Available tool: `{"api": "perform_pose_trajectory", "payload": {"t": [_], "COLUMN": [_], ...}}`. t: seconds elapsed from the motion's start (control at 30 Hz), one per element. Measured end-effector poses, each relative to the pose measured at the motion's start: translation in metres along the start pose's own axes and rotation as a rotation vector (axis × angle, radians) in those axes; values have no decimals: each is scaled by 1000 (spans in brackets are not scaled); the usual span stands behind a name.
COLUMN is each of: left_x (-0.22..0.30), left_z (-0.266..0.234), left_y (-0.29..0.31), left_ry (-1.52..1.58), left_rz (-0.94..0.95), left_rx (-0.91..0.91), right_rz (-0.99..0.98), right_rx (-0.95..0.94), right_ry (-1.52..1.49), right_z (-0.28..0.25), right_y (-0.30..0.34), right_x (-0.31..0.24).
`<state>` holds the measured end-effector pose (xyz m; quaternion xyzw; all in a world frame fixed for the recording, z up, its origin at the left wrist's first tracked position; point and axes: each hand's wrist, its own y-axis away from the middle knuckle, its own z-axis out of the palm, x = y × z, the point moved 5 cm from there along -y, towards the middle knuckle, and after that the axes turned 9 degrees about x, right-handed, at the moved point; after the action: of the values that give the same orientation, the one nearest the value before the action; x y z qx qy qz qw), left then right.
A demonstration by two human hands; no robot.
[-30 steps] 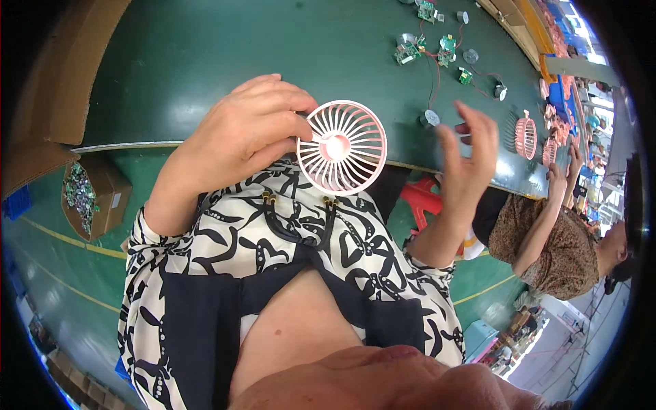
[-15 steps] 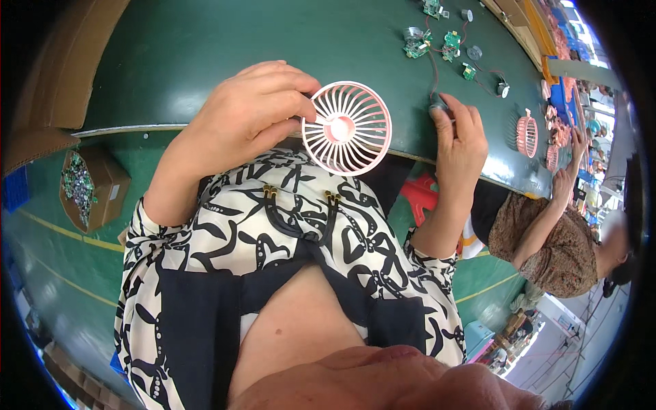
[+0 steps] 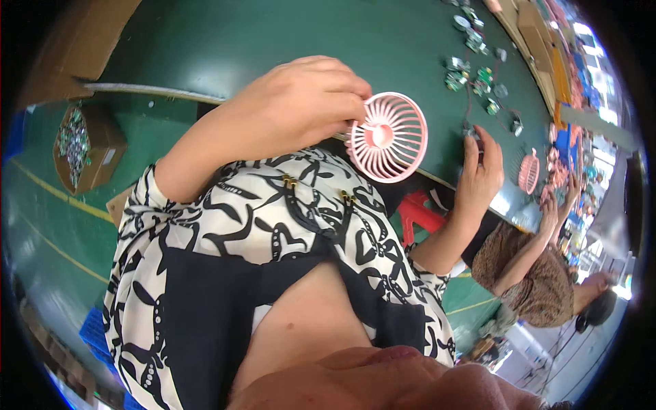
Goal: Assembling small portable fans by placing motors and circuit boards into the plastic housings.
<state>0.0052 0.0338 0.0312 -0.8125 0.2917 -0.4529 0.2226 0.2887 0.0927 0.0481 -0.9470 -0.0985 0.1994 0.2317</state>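
Note:
My left hand [image 3: 311, 99] pinches the near-left rim of a round pink fan cage [image 3: 380, 137], its ribs spreading from a central hub. The cage is held at the table's front edge, over my lap. To its right, my right hand [image 3: 482, 171] has thumb and fingers closed around a small dark motor-like part [image 3: 470, 130] on a thin wire. The fingers partly cover that part. The wire runs toward small green circuit boards [image 3: 483, 80] with round metal motors, lying farther back on the green table [image 3: 273, 34].
Another pink fan cage [image 3: 529, 171] stands at the table's right. Beyond it, a co-worker [image 3: 526, 273] reaches toward more pink parts. A carton of small parts [image 3: 102, 154] sits on the floor at left, and a red stool [image 3: 418, 213] stands under the table. Cardboard [image 3: 82, 48] rises at far left.
The whole view has shifted, with the table's contents now lower and farther right. My left hand and the fan cage appear farther right, the cage slightly turned. Both hands keep their holds.

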Motion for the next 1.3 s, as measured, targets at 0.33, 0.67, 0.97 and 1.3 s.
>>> {"api": "perform_pose_trajectory", "payload": {"t": [0.33, 0.67, 0.97, 1.3], "left_x": [-5, -2, 0, -5], "left_z": [-3, -6, -3, -3], "left_y": [5, 8, 8, 4], "left_ry": [-50, -49, -85, -61], "left_rz": [11, 26, 38, 46], "left_rx": [32, 36, 47, 29], "right_rz": [-306, -657, -663, -647], "right_rx": [-129, -328, -368, -353], "right_ry": [-247, -199, -30, -211], "right_z": [-1, 14, 18, 12], "right_y": [-8, 14, 18, 19], "right_x": [-100, -135, -137, -124]}}
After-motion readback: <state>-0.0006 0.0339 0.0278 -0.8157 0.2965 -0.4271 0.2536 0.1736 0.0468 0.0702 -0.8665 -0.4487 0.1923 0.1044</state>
